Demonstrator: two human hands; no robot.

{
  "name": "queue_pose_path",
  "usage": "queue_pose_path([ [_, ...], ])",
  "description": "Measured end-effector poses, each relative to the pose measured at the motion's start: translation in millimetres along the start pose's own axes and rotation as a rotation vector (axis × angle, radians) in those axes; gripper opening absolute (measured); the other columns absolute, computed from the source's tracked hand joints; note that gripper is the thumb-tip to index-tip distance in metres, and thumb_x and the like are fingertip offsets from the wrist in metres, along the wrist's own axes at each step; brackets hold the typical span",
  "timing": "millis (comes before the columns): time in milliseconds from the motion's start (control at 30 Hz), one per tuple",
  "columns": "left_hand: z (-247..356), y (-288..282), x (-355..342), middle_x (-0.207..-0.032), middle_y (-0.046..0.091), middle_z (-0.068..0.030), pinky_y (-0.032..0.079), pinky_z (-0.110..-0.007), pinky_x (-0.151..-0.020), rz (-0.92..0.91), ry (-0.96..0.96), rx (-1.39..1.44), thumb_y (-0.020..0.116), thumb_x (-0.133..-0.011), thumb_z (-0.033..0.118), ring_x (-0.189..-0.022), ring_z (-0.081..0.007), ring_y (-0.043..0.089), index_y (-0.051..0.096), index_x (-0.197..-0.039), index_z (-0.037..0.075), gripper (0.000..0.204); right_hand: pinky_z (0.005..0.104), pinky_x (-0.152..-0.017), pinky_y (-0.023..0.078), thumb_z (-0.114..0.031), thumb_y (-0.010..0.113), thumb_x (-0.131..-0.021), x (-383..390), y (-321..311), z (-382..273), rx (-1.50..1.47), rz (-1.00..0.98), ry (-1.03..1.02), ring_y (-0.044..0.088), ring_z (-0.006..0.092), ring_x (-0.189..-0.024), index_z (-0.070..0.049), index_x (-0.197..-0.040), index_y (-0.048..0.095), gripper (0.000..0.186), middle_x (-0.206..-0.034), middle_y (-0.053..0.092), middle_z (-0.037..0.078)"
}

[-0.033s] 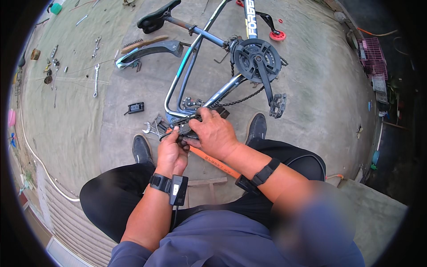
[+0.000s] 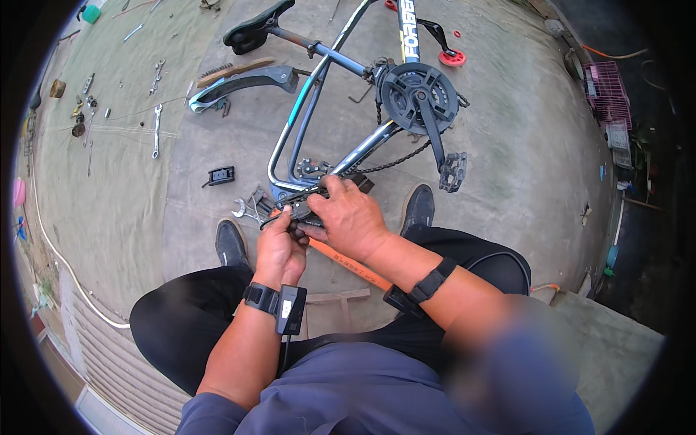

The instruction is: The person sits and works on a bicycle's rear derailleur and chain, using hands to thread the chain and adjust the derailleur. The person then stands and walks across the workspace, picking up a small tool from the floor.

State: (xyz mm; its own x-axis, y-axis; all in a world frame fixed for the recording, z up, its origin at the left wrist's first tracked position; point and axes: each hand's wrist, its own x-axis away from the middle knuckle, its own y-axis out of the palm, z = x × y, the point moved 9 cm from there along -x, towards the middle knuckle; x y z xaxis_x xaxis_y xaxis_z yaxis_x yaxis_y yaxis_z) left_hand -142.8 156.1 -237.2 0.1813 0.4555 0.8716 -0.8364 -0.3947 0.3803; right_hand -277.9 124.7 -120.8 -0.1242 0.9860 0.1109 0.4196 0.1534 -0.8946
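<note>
A bicycle frame lies on the ground, its rear end toward me. At that end is a dark rear derailleur, partly covered by my fingers. My left hand is closed on its near side, thumb up against it, beside a thin black cable. From the right my right hand grips the same derailleur, its fingers bent over the top and its thumb side underneath. The chain runs from there to the black crankset. What the fingertips press on is partly hidden.
An orange-handled tool lies below my hands. Open-ended wrenches and a black pedal sit to the left. Farther out are a combination wrench, a mudguard, a wire brush and a pink crate.
</note>
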Motion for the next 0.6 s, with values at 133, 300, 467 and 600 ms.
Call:
queue_pose_path([
  [133,-1,-1,-1,-0.083,0.063,0.0013,0.04,-0.027,-0.061,0.017,-0.004,-0.013,0.057,-0.108,0.027,-0.067,-0.0115,0.053,0.063,-0.103,0.012,0.017,0.0454,-0.079,0.06,-0.04,0.084,-0.077,0,5,0,-0.008,-0.027,-0.004,0.063,0.0366,-0.103,-0.011,-0.1,0.063,0.042,-0.121,0.058,0.016],
  [300,0,-1,0,-0.076,0.057,0.0026,0.038,-0.027,-0.057,0.049,0.008,-0.007,0.061,-0.106,0.027,-0.063,-0.0109,0.05,0.061,-0.096,0.012,0.018,0.0454,-0.079,0.06,-0.039,0.084,-0.077,0,5,0,-0.012,-0.013,-0.008,0.064,0.0362,-0.104,-0.011,-0.101,0.063,0.043,-0.121,0.058,0.016],
  [467,-1,-1,1,-0.073,0.056,0.0024,0.041,-0.03,-0.056,0.091,0.018,0.022,0.067,-0.103,0.027,-0.061,-0.0125,0.052,0.059,-0.093,0.012,0.02,0.0453,-0.08,0.059,-0.038,0.084,-0.078,0,3,1,-0.022,-0.013,0.018,0.064,0.0355,-0.104,-0.012,-0.103,0.064,0.041,-0.121,0.057,0.015],
  [600,0,9,3,-0.08,0.061,0.0019,0.045,-0.03,-0.065,0.044,0.016,0.067,0.065,-0.103,0.024,-0.068,-0.0139,0.057,0.062,-0.098,0.014,0.012,0.0455,-0.082,0.059,-0.036,0.083,-0.079,0,1,6,-0.046,0.022,0.056,0.064,0.0355,-0.105,-0.013,-0.104,0.065,0.039,-0.12,0.056,0.015],
])
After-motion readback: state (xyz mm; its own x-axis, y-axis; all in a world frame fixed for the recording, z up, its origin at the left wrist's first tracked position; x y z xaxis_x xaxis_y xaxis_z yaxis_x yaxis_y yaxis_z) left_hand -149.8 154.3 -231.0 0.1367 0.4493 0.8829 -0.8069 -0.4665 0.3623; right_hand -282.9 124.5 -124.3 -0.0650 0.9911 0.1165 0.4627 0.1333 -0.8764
